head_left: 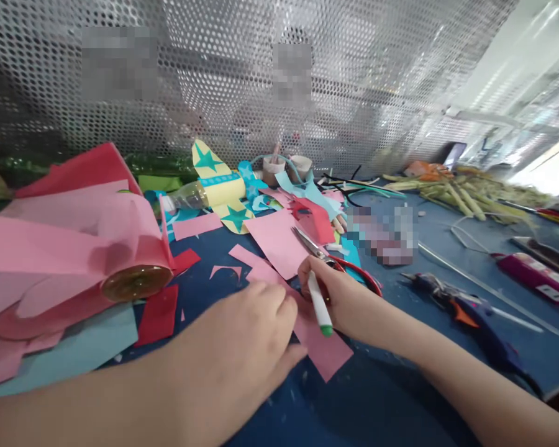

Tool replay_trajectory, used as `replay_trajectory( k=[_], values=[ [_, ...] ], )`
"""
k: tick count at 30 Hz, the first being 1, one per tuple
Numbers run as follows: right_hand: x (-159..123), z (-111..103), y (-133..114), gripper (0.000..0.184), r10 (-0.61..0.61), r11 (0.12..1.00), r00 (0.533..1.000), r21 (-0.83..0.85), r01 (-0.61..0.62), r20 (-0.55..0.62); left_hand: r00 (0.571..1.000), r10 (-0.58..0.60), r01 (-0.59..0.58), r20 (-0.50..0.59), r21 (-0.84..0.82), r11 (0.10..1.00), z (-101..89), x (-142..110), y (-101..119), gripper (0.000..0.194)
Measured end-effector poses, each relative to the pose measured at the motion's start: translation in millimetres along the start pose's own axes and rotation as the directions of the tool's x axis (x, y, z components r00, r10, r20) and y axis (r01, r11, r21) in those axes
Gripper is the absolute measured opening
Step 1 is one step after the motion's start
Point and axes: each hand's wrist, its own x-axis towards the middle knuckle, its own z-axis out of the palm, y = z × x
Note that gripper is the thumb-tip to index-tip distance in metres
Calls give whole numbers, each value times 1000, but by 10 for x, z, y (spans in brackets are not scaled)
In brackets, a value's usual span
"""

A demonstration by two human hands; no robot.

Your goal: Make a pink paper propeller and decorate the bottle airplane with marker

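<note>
My right hand [335,292] is closed round a white marker [319,304] with a green end. That end points toward me, and the writing tip is hidden by the fingers. My left hand [256,335], slightly blurred, presses on a pink paper strip [327,354] with curled fingers and the thumb apart; its fingertips are partly hidden. Just beyond the right hand lie scissors [314,243] with red handles, their blades over a larger pink paper sheet [279,239]. Narrow pink scraps [246,256] lie beyond the left hand.
At left, a bottle wrapped in pink paper [137,279] rests near red paper pieces [158,316]. A yellow bottle plane with blue stars [223,189] stands behind. A glue gun [470,320], a purple object [538,277] and dry husks [466,189] occupy the right of the blue table.
</note>
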Motion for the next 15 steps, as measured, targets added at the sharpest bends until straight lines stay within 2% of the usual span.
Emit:
replay_trajectory(
  k=[2,5,7,8,10,12,13,14,15],
  values=[
    [-52,-56,-44,21,-52,997,997,-54,55,59,996,77,-79,37,57,995,187,-86,59,35],
    [-90,-180,-61,18,-80,988,983,-119,100,166,988,150,-151,35,13,989,298,-229,-36,59],
    [-85,-245,-45,14,-71,994,991,-77,80,116,986,159,-158,48,-18,987,312,-297,-98,68],
    [-76,-262,-38,14,-59,998,997,1,59,55,986,160,-158,55,-32,987,315,-317,-114,70],
    [-53,-257,-39,21,-10,959,999,281,25,-53,985,165,-162,58,-55,985,330,-338,-116,73],
    [-35,-199,-59,29,28,812,998,583,8,-53,981,187,-183,53,-73,980,370,-349,-102,74],
    [-32,-154,-69,29,33,732,999,682,-6,-27,979,199,-195,40,-83,977,401,-358,-94,75],
    [-33,-102,-75,25,38,684,999,729,-18,-11,978,209,-206,26,-95,974,438,-372,-90,77],
    [-38,-49,-75,17,41,679,999,733,-24,-5,976,217,-215,10,-108,971,480,-389,-88,80]
  ],
)
